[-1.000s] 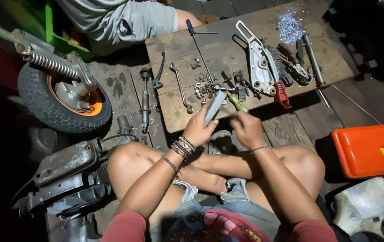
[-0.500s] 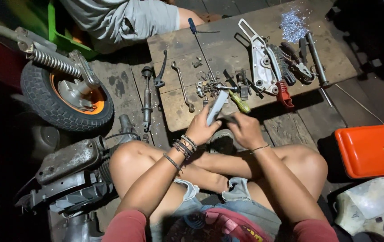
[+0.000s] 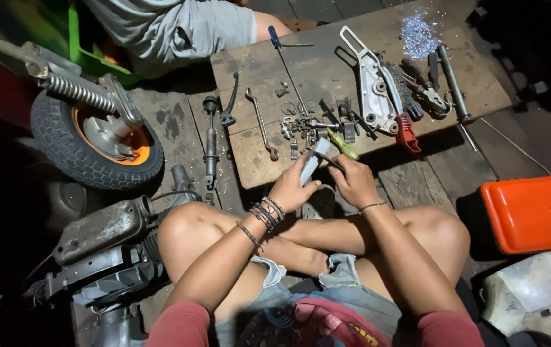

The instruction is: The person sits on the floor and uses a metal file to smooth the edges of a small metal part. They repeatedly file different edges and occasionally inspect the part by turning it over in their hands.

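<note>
Left hand (image 3: 293, 187): fingers curled around a flat grey metal piece (image 3: 315, 160), thumb along its side, pinching it upright over the near edge of the wooden board (image 3: 250, 151).
Right hand (image 3: 351, 180): fingers closed around the dark grips of a small hand tool; a yellow-green handled tool (image 3: 343, 144) pokes out just past the knuckles, and I cannot tell from here whether it is the same tool or lies on the board behind.
Where the piece sits: between both hands, above the crossed legs, touching the left palm, its upper end near the little heap of small metal parts (image 3: 301, 125).
Doing it well, as I judge it: keep the left grip low on the piece so the tool end stays visible, and brace both wrists on the knees for steadiness.
Risk: the small parts lie close to the working spot; a slip could scatter them off the board.
Around: a spanner (image 3: 261, 123) and a screwdriver (image 3: 286, 64) lie on the board, a white bracket (image 3: 370, 83) further right, an orange toolbox (image 3: 536, 212) beside the right knee, a wheel (image 3: 92, 138) to the left.
Other person: seated beyond the board, hands not seen.
</note>
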